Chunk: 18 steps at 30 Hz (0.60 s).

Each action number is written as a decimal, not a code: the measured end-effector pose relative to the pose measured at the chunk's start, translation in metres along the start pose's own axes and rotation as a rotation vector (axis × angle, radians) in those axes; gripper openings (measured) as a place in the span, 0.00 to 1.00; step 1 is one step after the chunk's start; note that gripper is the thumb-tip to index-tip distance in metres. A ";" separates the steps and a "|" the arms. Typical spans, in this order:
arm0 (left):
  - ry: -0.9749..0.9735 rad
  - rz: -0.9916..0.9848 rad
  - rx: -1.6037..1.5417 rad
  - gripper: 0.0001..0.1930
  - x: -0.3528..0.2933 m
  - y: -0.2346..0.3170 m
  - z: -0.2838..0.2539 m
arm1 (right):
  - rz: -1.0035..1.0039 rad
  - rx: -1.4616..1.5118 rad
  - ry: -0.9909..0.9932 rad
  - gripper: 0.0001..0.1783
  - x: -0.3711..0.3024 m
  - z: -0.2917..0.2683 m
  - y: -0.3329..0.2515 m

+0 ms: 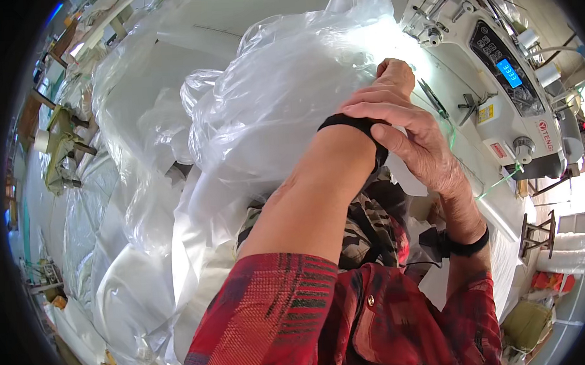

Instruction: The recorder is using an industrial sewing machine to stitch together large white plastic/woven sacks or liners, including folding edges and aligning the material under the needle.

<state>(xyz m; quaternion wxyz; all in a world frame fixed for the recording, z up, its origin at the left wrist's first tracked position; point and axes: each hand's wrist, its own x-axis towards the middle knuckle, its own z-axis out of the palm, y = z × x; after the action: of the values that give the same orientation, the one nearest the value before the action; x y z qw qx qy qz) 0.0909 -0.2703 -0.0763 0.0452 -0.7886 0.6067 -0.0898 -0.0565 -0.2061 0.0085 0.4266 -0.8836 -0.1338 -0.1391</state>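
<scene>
Right hand is resting half-open over left hand (grip unclear); plastic film, at 9 o'clock, is looking slippery: pinch folds.

Head-worn fisheye, looking down, left hand and right hand near

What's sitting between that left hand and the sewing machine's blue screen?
In the head view, dark snips lie beside the left hand; past them come a small dark fitting and the machine's white casing, which carries the blue screen.
</scene>
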 end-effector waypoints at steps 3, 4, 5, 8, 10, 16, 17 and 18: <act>-0.063 0.045 0.034 0.09 0.002 0.003 -0.003 | 0.044 -0.106 0.292 0.13 -0.020 0.006 0.006; -0.080 0.066 0.047 0.09 0.004 0.007 -0.005 | 0.066 -0.097 0.411 0.13 -0.025 0.009 0.004; -0.096 0.088 0.060 0.09 0.009 0.012 -0.009 | 0.073 -0.102 0.428 0.13 -0.032 0.014 0.002; -0.019 0.089 0.037 0.11 0.004 0.013 -0.009 | 0.324 0.024 0.524 0.14 -0.049 0.038 0.001; 0.020 0.052 0.030 0.11 0.000 0.005 -0.005 | 0.442 0.207 0.527 0.15 -0.048 0.047 -0.007; 0.100 0.080 0.011 0.09 -0.001 0.001 -0.002 | 0.423 0.471 0.473 0.18 -0.055 0.064 0.002; 0.097 0.069 0.010 0.09 -0.002 0.000 -0.002 | 0.424 0.479 0.483 0.18 -0.055 0.065 0.005; 0.122 0.064 0.007 0.08 -0.003 0.000 -0.002 | 0.365 0.406 0.462 0.16 -0.054 0.065 0.010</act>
<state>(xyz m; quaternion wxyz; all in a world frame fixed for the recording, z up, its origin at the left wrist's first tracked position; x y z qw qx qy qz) 0.0900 -0.2677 -0.0747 0.0138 -0.7617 0.6328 -0.1384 -0.0947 -0.1671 -0.0565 0.6302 -0.7354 0.1014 -0.2273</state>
